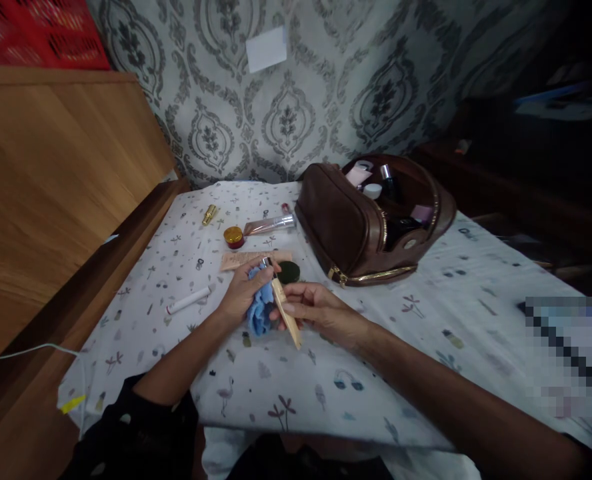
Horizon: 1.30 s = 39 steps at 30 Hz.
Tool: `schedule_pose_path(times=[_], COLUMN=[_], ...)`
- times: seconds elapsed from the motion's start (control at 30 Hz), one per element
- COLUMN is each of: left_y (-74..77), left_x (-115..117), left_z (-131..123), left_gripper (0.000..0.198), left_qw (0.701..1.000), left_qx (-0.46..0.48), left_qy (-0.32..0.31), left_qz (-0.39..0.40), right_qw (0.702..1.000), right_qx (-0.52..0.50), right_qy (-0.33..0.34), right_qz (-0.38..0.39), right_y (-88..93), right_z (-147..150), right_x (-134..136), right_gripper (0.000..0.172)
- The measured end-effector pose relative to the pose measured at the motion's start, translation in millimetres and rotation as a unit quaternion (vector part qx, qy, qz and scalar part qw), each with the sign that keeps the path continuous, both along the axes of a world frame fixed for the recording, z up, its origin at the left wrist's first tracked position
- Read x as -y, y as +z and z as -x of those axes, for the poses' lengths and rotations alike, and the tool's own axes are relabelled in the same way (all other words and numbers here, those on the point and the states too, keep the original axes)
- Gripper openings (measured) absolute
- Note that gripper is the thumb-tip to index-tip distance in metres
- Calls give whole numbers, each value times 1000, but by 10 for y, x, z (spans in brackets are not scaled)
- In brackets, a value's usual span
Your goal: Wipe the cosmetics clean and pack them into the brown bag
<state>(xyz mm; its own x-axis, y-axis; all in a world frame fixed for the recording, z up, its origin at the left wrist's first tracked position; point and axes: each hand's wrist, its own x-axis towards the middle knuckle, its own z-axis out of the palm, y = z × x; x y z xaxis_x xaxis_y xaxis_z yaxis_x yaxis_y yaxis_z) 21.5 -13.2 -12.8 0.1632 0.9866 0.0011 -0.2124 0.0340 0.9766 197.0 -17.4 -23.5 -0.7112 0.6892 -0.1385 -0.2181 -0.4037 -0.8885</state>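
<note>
A crumpled blue cloth (259,313) is bunched in my left hand (241,290), whose fingers are closed near a silver cap (267,263). My right hand (326,313) grips a slim beige cosmetic tube (287,313), tilted with its flat end toward me and its capped end at the left thumb. Behind the hands, a peach tube (241,259) and a dark green round lid or jar (289,271) lie on the table. Farther back are a pinkish tube with a silver cap (271,225) and a small gold-lidded jar (234,237).
An open brown makeup bag (346,223) with several cosmetics inside stands at the back right. On the patterned tablecloth (176,347) lie a white pen-like tube (189,300) and a gold item (209,214). A wooden panel (61,167) borders the left, with a cable (46,346) nearby.
</note>
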Motion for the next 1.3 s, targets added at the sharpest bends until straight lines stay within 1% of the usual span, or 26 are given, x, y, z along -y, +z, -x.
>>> schedule_pose_path(times=[0.07, 0.13, 0.2, 0.3, 0.4, 0.6, 0.83, 0.9, 1.03, 1.1, 1.17, 1.3], left_y=[-8, -18, -31, -55, -79, -83, -43, -33, -11, -6, -9, -24], left_x=[24, 41, 40, 8, -28, -51, -64, -52, -5, 11, 12, -11], left_z=[-6, -11, -11, 1, 23, 56, 42, 43, 57, 62, 61, 46], left_gripper=[53, 53, 52, 52, 52, 50, 53, 54, 52, 51, 49, 51], left_qw=[999, 998, 998, 999, 997, 998, 998, 999, 997, 995, 995, 998], left_qx=[5, 4, -8, -37, -50, -45, -16, -13, -27, -29, -26, -25], left_qy=[-46, -62, -46, 6, 49, 51, 55, 38, -59, -92, -94, -63], left_qz=[22, 34, 30, 5, -17, -14, 9, 19, 35, 34, 28, 15], right_qw=[1000, 1000, 1000, 999, 998, 999, 1000, 1000, 1000, 1000, 999, 986], right_qx=[-10, -10, 1, 28, 47, 16, -3, -8, -16, -9, 20, 106], right_qy=[0, 3, 12, 20, 11, 37, 25, 22, 19, 16, 3, -19], right_qz=[-2, -13, -24, -30, -31, -17, 1, 11, 13, 2, -31, -130], right_y=[10, 15, 10, -16, -39, -44, -56, -38, 3, 0, -18, -42], right_z=[-7, -9, -3, 13, 16, -12, -21, -16, -11, -13, -20, -47], right_x=[-2, -5, -10, -19, -22, -11, -14, -8, -1, -10, -31, -87], right_gripper=[49, 48, 49, 50, 48, 49, 46, 47, 49, 49, 48, 44])
